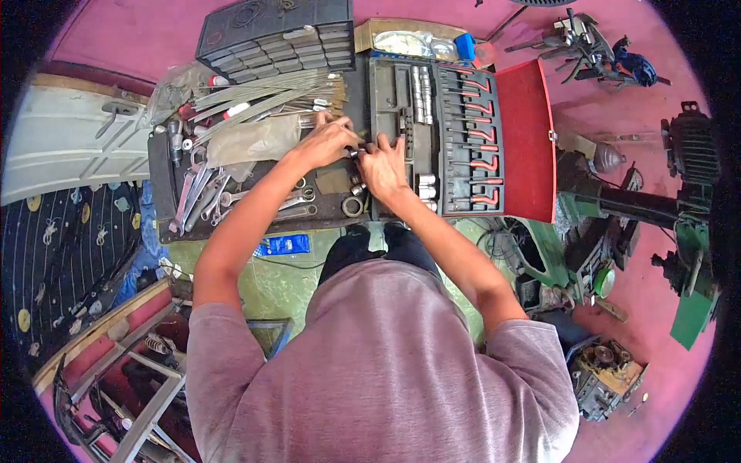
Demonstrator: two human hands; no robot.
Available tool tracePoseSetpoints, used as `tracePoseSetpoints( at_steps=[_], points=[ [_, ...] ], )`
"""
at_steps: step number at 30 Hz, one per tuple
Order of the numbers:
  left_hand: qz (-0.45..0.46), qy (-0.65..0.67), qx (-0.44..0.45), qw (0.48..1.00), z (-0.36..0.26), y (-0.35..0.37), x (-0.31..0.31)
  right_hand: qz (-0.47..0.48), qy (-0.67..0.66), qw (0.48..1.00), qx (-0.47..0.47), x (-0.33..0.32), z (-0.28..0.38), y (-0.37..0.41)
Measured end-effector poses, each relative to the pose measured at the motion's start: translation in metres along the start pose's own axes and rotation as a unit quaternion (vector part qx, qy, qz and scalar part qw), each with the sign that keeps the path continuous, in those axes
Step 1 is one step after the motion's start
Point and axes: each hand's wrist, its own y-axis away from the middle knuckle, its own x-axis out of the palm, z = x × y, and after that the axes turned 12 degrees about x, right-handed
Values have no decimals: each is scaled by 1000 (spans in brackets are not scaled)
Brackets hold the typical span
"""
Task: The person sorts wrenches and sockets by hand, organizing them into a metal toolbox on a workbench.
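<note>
My left hand [330, 142] is above the table beside the toolbox's left edge, with fingers curled; what they hold, if anything, is hidden. My right hand [384, 166] is over that edge, thumb and fingers closed around a small dark cylindrical piece [355, 153] that shows between both hands. The open red toolbox [532, 139] has a tray with a row of chrome sockets [421, 94], a dark socket rail [407, 131] just above my right fingers, and several red-handled tools [482, 135]. More sockets [427, 185] lie right of my right wrist.
Combination wrenches [204, 197], a metal ring [352, 206], long thin rods [270, 96] and a plastic-wrapped bundle [255, 140] crowd the table's left side. A drawer cabinet [278, 42] and a cardboard box [378, 35] stand behind. Green machinery [544, 251] is at right.
</note>
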Motion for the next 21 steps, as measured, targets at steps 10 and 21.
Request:
tracePoseSetpoints(
  at_steps=[10, 21],
  points=[
    [-21, 29, 47, 998, 16, -2, 17, -24, 29, 998, 49, 11, 14, 7],
    [-46, 29, 51, 997, 13, -1, 20, 29, -14, 999, 38, 4, -1, 11]
  ],
)
